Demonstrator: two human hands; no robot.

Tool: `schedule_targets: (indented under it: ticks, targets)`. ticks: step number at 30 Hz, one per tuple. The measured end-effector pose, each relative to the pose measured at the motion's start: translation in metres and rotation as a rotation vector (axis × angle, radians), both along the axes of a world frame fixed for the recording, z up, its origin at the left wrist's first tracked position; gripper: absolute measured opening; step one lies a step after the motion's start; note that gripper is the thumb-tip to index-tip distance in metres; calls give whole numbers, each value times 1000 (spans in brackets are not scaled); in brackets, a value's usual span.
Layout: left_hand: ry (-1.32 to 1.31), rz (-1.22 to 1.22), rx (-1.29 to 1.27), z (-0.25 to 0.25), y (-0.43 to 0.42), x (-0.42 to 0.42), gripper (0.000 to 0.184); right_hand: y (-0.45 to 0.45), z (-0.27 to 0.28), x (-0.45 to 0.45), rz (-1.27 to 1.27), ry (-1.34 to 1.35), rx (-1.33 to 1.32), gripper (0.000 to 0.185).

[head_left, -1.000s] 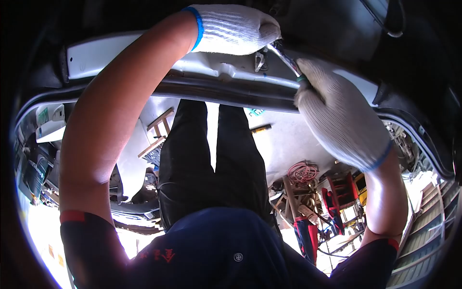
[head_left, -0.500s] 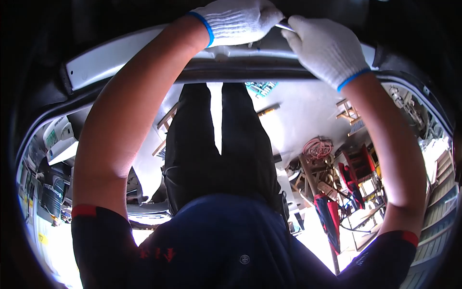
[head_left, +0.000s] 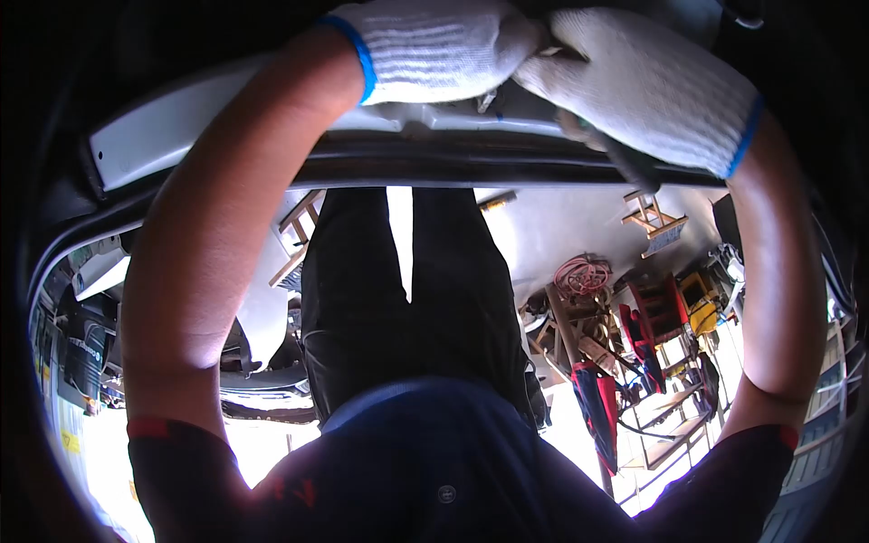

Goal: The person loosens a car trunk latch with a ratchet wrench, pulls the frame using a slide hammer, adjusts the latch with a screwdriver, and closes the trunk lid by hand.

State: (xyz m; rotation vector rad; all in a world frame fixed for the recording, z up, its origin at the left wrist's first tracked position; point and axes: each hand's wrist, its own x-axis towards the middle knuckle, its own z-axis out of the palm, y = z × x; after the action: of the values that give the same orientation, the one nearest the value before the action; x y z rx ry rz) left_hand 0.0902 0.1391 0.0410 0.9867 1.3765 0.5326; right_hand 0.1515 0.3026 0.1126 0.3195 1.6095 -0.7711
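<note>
My left hand [head_left: 444, 50], in a white knitted glove with a blue cuff, is at the top of the view with its fingers curled closed. What they hold is hidden. My right hand [head_left: 647, 81], gloved the same way, meets it fingertip to fingertip and is closed too. From beneath the right hand sticks out a blurred tool with a dark handle [head_left: 629, 165]; its working end cannot be seen. Both hands are above a pale metal panel [head_left: 199, 104] at the edge of a vehicle opening. A small metal piece [head_left: 486, 101] shows below the left fingers.
A dark rubber seal [head_left: 407, 172] runs along the opening's edge, close to my legs [head_left: 398, 299]. Behind on the floor are a wooden stool [head_left: 654, 222], a coiled pink hose [head_left: 582, 274], a folded red and dark umbrella-like item [head_left: 595, 412] and a yellow box [head_left: 699, 303].
The view has shifted, so the panel edge appears lower. My right hand has turned and moved slightly, and a dark handle now shows beneath it. The metal shaft between the hands is hidden.
</note>
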Motion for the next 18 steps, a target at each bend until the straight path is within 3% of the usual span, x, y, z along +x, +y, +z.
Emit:
schedule_targets:
  ticks: [3,5,7,10,13,14,16,18]
  targets:
    - [-50,94,-330,21,21,-1,45,-2,-14,39,115,521,21,30]
    - [-55,176,-518,29,29,-2,42,15,-52,48,155,656,-103,25]
    - [12,295,-603,32,25,7,36,9,-51,50,214,584,-16,25]
    - [-32,170,-286,-19,-25,13,26,-10,-36,32,250,414,127,23]
    - [502,-53,124,-13,-43,32,32,-6,-57,59,234,533,87,27]
    - [623,21,240,-12,-49,43,36,-4,-64,62,221,594,60,26]
    - [784,45,242,-15,-47,55,39,1,-80,67,198,714,1,26]
    - [785,59,215,-17,-45,57,44,6,-72,58,219,701,-70,23]
